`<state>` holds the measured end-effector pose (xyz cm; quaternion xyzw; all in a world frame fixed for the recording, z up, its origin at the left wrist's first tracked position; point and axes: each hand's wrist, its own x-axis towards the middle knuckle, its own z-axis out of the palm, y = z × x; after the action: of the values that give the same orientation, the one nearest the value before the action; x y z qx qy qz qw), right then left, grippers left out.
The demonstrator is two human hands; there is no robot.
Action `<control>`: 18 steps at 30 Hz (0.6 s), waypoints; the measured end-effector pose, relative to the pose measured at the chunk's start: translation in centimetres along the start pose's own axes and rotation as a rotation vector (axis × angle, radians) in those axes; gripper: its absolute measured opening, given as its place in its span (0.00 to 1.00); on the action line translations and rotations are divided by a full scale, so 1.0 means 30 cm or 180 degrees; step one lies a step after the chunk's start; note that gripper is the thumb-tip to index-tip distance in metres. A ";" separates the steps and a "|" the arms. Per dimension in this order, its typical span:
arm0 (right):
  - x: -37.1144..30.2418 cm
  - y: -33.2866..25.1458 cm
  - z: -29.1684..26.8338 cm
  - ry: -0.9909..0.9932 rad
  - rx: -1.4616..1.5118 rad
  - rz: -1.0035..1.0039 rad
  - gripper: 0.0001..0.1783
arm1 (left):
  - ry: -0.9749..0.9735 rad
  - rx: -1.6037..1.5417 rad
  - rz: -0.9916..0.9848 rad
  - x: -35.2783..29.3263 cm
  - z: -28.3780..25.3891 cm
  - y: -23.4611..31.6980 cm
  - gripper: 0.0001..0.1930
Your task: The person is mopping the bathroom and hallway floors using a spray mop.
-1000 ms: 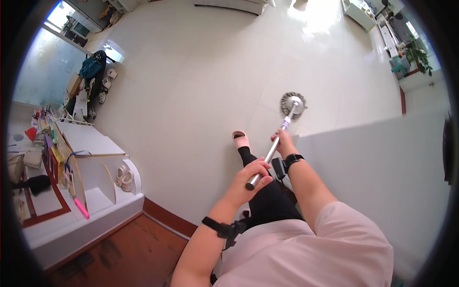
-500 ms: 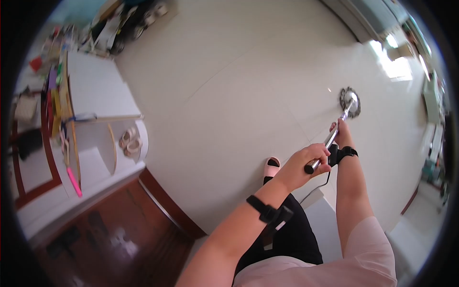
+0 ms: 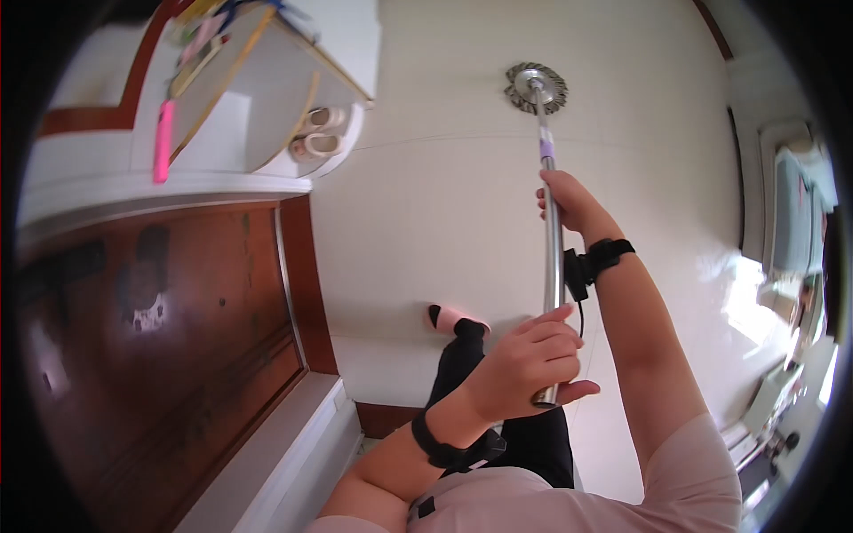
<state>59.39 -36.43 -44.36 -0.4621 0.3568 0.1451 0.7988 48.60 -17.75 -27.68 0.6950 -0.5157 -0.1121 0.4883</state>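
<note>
I hold a mop with a shiny metal handle (image 3: pixel 552 253) and a round head fringed with grey strands (image 3: pixel 558 90). The head rests on the pale tiled floor (image 3: pixel 444 204) ahead of me, a little right of centre. My left hand (image 3: pixel 531 362) is wrapped round the handle near its top end, close to my body, with the thumb sticking out. Farther along the shaft, my right hand (image 3: pixel 576 202) grips just below a purple band. Black straps with small dark devices sit on both my wrists.
A brown wooden door panel (image 3: pixel 169 311) with a raised sill (image 3: pixel 240 453) lies at left. Beyond it stands a white shelf unit (image 3: pixel 213 133) holding pale shoes (image 3: pixel 318 146) and a pink-handled item (image 3: pixel 163 142). A grey-blue piece of furniture (image 3: pixel 793 218) stands at right. My pink slipper (image 3: pixel 453 321) shows below.
My view has turned, so the shelf and door sit higher and farther right. The mop head has swung leftward and away, its handle now nearly straight ahead. Both hands keep hold of it.
</note>
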 end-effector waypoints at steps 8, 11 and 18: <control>-0.048 0.014 0.927 -0.0567 -0.1575 0.0013 0.16 | 0.2100 0.0462 -0.0402 -0.387 -0.576 0.156 0.12; -0.203 0.103 1.181 -0.1296 -0.1526 0.0239 0.17 | 0.2345 0.0554 -0.0572 -0.577 -0.783 0.307 0.09; -0.481 0.422 1.622 -0.1839 -0.2225 0.0955 0.17 | 0.3663 0.0517 -0.1115 -0.929 -0.910 0.623 0.14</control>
<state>63.32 12.67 -26.75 -0.5871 0.1126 0.4927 0.6323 42.92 20.82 -8.92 0.7536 -0.0538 0.2427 0.6085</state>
